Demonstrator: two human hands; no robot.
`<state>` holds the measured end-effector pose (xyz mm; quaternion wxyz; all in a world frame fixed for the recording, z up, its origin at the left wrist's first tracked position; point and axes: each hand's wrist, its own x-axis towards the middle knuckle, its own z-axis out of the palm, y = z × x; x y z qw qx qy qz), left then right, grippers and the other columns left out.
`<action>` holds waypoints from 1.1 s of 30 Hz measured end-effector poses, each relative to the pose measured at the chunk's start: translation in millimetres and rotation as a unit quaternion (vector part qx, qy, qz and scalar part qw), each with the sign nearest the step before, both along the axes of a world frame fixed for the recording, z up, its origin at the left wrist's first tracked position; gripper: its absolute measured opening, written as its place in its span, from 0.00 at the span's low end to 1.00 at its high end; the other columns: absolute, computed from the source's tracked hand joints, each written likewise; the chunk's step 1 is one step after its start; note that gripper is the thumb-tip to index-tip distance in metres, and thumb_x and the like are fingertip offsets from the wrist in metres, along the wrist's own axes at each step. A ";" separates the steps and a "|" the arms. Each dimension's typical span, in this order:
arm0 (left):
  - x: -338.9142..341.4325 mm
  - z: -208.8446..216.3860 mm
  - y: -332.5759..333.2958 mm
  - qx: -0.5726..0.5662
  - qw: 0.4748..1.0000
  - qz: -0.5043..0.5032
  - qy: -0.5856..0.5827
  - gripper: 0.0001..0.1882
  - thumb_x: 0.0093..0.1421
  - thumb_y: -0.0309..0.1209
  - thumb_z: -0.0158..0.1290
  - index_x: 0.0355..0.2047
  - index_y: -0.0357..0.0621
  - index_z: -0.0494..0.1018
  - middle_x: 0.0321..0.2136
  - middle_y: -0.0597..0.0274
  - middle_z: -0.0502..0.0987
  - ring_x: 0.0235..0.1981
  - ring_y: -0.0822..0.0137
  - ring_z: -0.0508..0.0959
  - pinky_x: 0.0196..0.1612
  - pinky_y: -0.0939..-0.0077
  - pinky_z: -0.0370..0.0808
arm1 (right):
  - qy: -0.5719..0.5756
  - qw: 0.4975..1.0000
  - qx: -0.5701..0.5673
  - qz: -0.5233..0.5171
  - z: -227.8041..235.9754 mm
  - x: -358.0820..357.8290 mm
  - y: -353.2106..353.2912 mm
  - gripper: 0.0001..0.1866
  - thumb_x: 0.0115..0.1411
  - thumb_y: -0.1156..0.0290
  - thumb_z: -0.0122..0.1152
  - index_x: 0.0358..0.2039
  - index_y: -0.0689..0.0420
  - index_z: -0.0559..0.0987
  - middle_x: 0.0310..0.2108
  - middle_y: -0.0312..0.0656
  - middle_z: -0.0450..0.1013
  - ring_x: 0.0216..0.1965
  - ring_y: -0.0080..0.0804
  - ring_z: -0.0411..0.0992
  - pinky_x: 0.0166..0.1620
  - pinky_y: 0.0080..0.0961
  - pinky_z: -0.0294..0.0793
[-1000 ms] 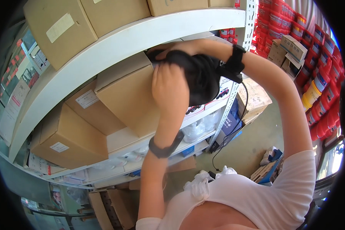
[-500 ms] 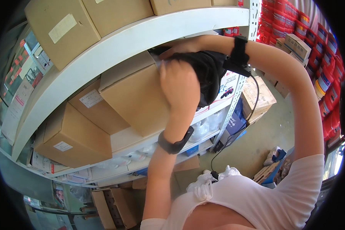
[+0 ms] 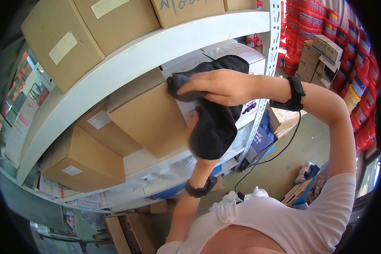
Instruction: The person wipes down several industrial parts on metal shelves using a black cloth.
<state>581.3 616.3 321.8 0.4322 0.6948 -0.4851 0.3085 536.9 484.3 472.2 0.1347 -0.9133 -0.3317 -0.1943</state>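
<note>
Right hand (image 3: 226, 86): curled over a bunched end of black cloth (image 3: 216, 133)
Left hand (image 3: 192, 129): mostly covered by the cloth, too hidden to tell grip
Black cloth: draped across both hands, beside a brown box (image 3: 150, 120)

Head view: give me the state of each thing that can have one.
Black cloth, crumpled, in hand
Right hand, gripping the cloth
Left hand, partly hidden by it
Center box, shut
Floor carton, open
Cable, slack
Red buckets, stacked
Right wristband, strapped on
</note>
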 end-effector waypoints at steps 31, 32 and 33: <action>-1.4 54.3 -12.0 -0.118 0.983 -0.130 0.062 0.25 0.49 0.29 0.50 0.48 0.34 0.61 0.46 0.46 0.65 0.48 0.49 0.65 0.51 0.68 0.60 | 0.109 0.955 0.081 -0.265 4.5 16.6 -26.8 0.24 0.60 0.59 0.39 0.55 0.51 0.57 0.49 0.52 0.62 0.51 0.45 0.61 0.54 0.31 0.56; -4.1 49.9 -6.9 -0.171 0.959 -0.190 0.125 0.26 0.50 0.29 0.49 0.50 0.34 0.60 0.48 0.44 0.64 0.49 0.49 0.64 0.53 0.69 0.58 | 0.108 0.957 0.082 -0.257 4.2 25.0 -30.3 0.24 0.60 0.59 0.39 0.55 0.51 0.57 0.49 0.52 0.62 0.51 0.45 0.61 0.54 0.31 0.56; -2.7 46.7 -7.8 -0.145 0.973 -0.169 0.064 0.27 0.51 0.27 0.47 0.52 0.33 0.57 0.50 0.42 0.62 0.52 0.45 0.60 0.55 0.68 0.54 | 0.020 0.970 -0.057 -0.236 7.7 35.1 -42.5 0.22 0.60 0.61 0.39 0.53 0.53 0.60 0.45 0.53 0.65 0.48 0.44 0.63 0.51 0.31 0.59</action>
